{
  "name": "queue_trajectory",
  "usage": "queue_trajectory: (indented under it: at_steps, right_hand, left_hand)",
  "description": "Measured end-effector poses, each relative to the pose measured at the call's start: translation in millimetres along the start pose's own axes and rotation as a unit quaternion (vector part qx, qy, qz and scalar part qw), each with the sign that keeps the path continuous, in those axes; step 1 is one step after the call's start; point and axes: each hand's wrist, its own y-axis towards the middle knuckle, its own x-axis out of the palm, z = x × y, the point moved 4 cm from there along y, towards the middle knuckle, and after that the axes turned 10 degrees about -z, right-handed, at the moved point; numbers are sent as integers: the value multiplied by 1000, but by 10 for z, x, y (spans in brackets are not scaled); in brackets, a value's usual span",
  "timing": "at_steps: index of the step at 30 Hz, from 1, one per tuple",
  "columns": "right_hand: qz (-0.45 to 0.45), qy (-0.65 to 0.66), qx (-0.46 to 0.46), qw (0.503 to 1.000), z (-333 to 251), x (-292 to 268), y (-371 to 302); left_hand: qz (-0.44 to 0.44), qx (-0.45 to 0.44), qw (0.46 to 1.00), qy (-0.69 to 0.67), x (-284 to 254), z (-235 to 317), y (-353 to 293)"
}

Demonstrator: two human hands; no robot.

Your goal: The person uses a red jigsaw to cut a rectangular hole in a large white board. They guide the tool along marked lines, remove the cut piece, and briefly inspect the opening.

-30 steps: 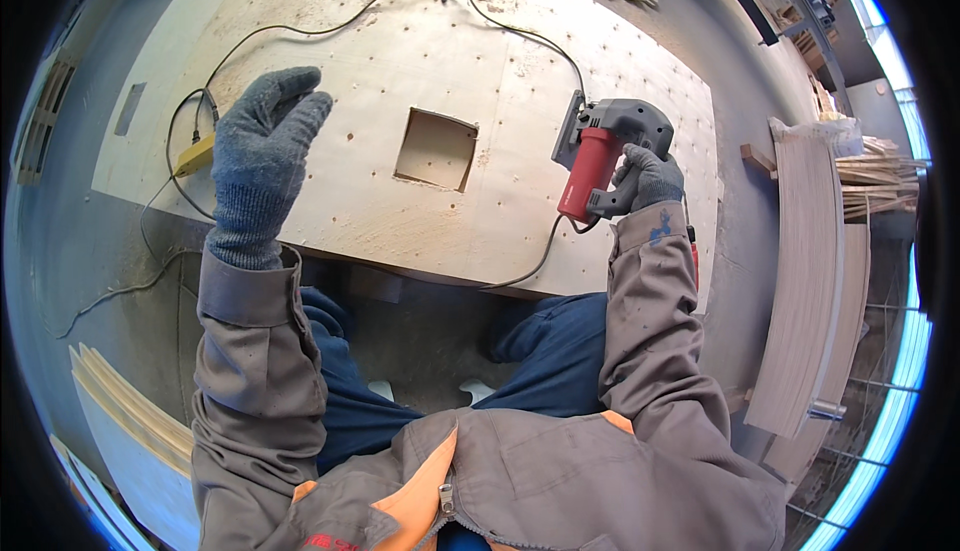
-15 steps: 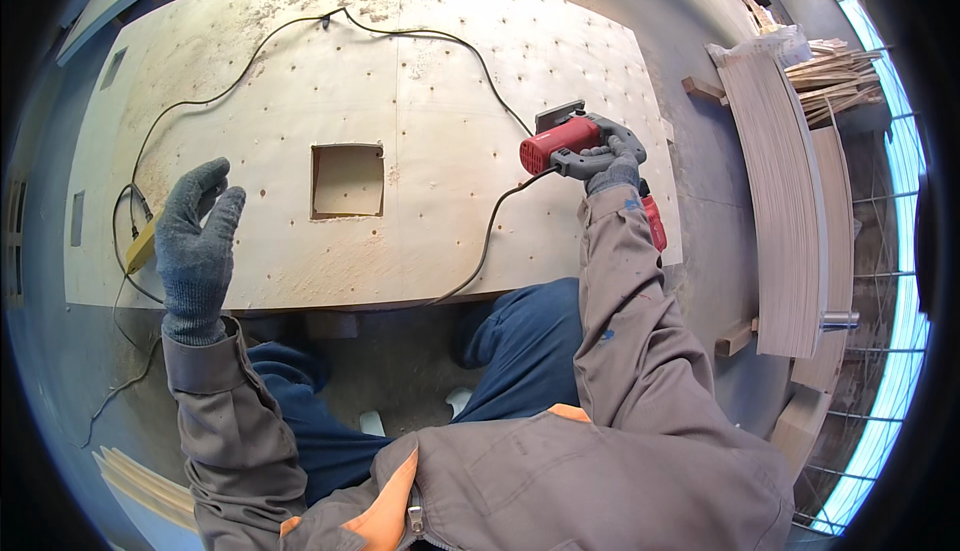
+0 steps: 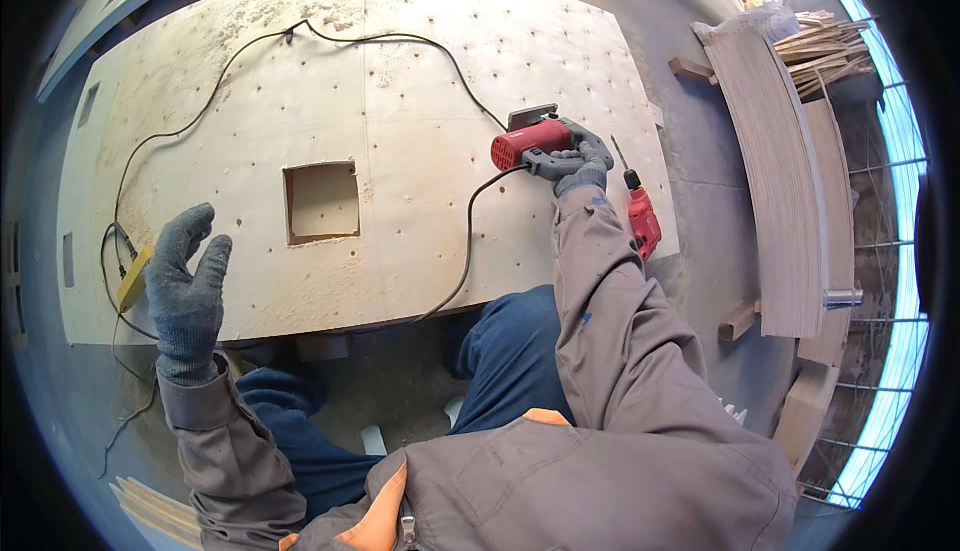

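Note:
A large plywood sheet dotted with small holes lies flat, with a square cut-out near its middle. My right hand, in a grey glove, grips the handle of a red and grey power saw resting on the sheet's right part. Its black cord loops across the sheet and over the near edge. My left hand, also gloved, is raised with fingers spread above the sheet's near left corner, holding nothing.
A red power drill lies on the sheet just right of my right wrist. A yellow object sits at the left edge by the cord. Stacked plywood strips and wood offcuts stand to the right.
My left hand has dropped lower and further left, off the sheet's middle. My right hand and the saw sit further right on the sheet.

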Motion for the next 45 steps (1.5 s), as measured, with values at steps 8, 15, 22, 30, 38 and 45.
queue_trajectory:
  at_steps: [8, 15, 22, 30, 38, 45]
  right_hand:
    - [-15, 77, 15, 997, 221, -672, 409]
    - [-212, -142, 9, 967, 333, 40, -349]
    - [-79, -365, 105, 922, 443, -333, -37]
    - [92, -503, 191, 838, 204, -818, 542]
    - [-173, -716, -145, 661, 1095, 1006, 81]
    - [-431, -818, -100, 366, 2327, 2462, -1665]
  left_hand:
    - [-28, 3, 998, 59, -33, 126, 16]
    - [-24, 5, 997, 75, -193, 116, -127]
    - [-40, -3, 995, 96, -212, 155, -202]
    - [-16, 9, 995, 99, -305, 162, -242]
    - [-1, 15, 998, 61, -440, 101, -316]
    - [1, -32, 998, 56, -526, 85, -335]
